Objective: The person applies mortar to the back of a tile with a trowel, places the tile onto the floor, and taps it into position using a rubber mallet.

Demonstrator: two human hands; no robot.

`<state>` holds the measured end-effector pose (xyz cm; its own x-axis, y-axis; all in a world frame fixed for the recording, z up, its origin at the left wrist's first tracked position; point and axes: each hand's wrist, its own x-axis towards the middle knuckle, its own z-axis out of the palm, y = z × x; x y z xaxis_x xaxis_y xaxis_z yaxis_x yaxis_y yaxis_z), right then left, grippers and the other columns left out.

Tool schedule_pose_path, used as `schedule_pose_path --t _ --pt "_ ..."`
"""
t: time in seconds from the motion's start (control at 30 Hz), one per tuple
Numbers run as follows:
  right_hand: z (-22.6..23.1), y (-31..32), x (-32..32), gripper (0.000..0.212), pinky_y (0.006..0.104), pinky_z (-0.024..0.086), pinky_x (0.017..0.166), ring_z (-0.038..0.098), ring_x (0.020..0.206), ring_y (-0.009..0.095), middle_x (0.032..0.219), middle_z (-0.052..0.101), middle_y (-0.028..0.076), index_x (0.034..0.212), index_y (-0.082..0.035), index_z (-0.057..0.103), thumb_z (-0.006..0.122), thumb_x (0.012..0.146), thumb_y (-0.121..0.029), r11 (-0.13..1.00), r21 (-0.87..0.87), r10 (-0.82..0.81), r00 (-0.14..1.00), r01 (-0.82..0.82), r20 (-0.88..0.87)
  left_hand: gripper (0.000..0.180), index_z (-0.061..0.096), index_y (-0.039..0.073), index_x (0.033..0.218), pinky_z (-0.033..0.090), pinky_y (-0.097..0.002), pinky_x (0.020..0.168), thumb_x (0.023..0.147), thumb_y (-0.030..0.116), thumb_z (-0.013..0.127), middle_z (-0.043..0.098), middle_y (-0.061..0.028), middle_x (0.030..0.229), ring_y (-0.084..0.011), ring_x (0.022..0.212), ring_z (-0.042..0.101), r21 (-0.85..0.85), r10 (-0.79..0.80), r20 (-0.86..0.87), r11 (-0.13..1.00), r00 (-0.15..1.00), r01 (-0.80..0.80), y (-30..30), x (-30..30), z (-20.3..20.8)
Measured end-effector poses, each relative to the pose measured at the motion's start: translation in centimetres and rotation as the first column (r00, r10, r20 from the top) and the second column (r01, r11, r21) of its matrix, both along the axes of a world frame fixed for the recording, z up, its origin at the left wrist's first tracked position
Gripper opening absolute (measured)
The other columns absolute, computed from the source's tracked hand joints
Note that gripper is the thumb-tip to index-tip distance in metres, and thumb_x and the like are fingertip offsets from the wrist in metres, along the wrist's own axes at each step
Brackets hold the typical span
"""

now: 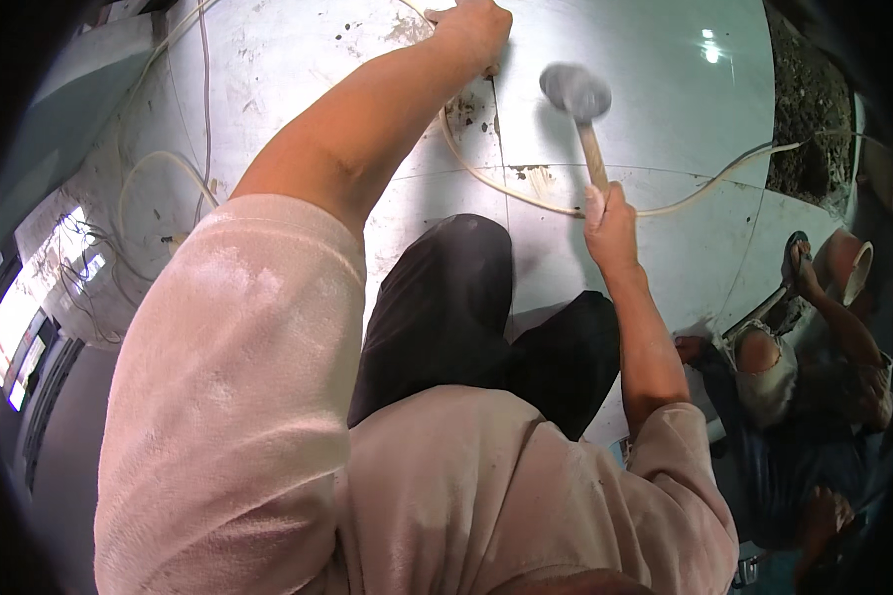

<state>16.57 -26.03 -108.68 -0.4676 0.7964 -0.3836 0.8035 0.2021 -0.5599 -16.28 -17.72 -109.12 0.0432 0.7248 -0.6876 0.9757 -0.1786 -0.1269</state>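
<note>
In my right hand (610,233) is the wooden handle of a mallet (575,91); its dark rounded head is slightly blurred and sits above the pale floor tiles (645,59). My fingers wrap the handle near its lower end. My left hand (476,32) reaches to the far edge of the view, low over the tiles beside a dirty joint. Most of its fingers are hidden or cut off, so its grip does not show. A pale cable (506,188) passes under my left wrist and curves across the tiles, running behind my right hand.
My dark-trousered knees (456,288) are bent over the floor. A strip of rough dark soil (814,109) borders the tiles at right. Another person (804,416) sits at right near a bucket (853,268). Tangled cables (99,258) lie at left.
</note>
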Motion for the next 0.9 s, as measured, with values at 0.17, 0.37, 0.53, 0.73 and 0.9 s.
schedule_pose_path --t 0.17,0.37,0.53,0.73,0.9 --pt "1.1 -1.1 0.5 0.031 0.0553 0.046 0.061 0.059 0.071 0.054 0.073 0.061 0.031 0.098 0.003 0.051 0.058 0.101 -0.027 0.997 0.067 0.053 0.985 -0.042 -0.164 0.067 0.065 -0.001 0.129 0.027 -0.0570 0.120 0.082 0.045 0.076 0.061 -0.0211 0.134 -0.0427 0.135 0.047 0.013 0.143 0.009 0.990 0.990 -0.143 0.3 0.2 -0.4" --pt "1.5 -1.4 1.3 0.029 0.0544 0.047 0.062 0.060 0.071 0.053 0.074 0.061 0.031 0.096 0.003 0.052 0.058 0.100 -0.025 0.997 -0.020 0.069 0.996 -0.071 -0.048 0.070 0.064 -0.002 0.129 0.035 -0.0584 0.115 0.080 0.045 0.078 0.057 -0.0224 0.139 -0.0426 0.139 0.042 0.093 0.351 0.116 0.928 0.929 -0.362 -0.4 0.5 -0.6" --pt "2.8 -0.3 -2.0 0.030 0.0525 0.049 0.063 0.061 0.071 0.052 0.076 0.062 0.030 0.097 0.003 0.053 0.055 0.102 -0.027 0.999 -0.013 -0.041 0.985 0.039 -0.169 0.060 0.069 0.002 0.122 0.041 -0.0603 0.109 0.075 0.037 0.081 0.042 -0.0285 0.149 -0.0421 0.144 0.034 -0.115 0.333 0.090 0.940 0.939 -0.322 0.3 -0.8 -1.8" --pt "-2.4 4.4 -6.3 0.036 0.0459 0.048 0.060 0.060 0.065 0.043 0.070 0.059 0.026 0.096 0.004 0.053 0.052 0.104 -0.031 0.966 0.045 -0.204 0.860 0.254 -0.468 0.046 0.065 -0.001 0.126 0.046 -0.0713 0.098 0.083 0.012 0.071 0.015 -0.0324 0.162 -0.0461 0.151 0.017 0.184 0.421 0.197 0.871 0.885 -0.455 -0.5 0.1 -1.8" --pt "-2.7 12.4 -13.4 0.037 0.0461 0.047 0.060 0.060 0.065 0.042 0.070 0.059 0.027 0.096 0.004 0.053 0.050 0.105 -0.032 0.960 0.234 -0.068 0.938 0.154 -0.339 0.046 0.064 -0.002 0.127 0.050 -0.0671 0.097 0.084 0.013 0.069 0.015 -0.0369 0.160 -0.0495 0.150 0.018 0.246 0.425 0.204 0.849 0.882 -0.467 -0.4 -0.3 -2.3"
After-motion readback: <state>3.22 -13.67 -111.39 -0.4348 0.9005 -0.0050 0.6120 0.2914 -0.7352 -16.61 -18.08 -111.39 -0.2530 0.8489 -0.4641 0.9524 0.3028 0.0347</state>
